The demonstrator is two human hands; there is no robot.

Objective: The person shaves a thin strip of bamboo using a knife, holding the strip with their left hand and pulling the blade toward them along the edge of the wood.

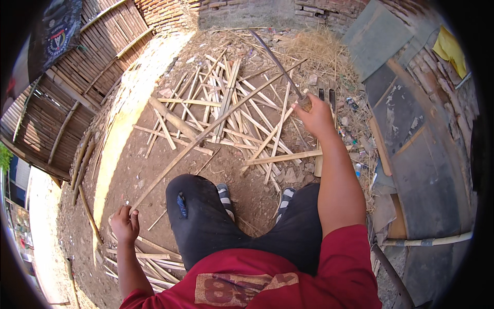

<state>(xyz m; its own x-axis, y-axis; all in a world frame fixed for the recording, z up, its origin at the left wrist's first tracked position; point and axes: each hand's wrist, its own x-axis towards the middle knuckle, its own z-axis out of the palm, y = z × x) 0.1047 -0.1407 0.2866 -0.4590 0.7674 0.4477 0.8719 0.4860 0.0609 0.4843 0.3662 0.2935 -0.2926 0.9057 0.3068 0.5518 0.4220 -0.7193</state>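
My left hand (125, 224), low at the left, is closed round the near end of a long bamboo strip (175, 160). The strip slants away to the upper right, over a loose heap of split bamboo pieces (230, 95). In my right hand (316, 117) is the handle of a machete (278, 63), raised at the right with its long dark blade pointing up and to the left. The blade's upper part passes near the strip's far end; whether they touch I cannot tell. A thicker round bamboo piece (172, 118) lies under the strip.
More split strips (154, 262) lie by my left forearm. A woven bamboo wall (98, 46) stands at the left, a brick wall (231, 13) at the back. Dry straw (321, 51) and dark boards (417, 175) are at the right. My knees flank bare soil (257, 206).
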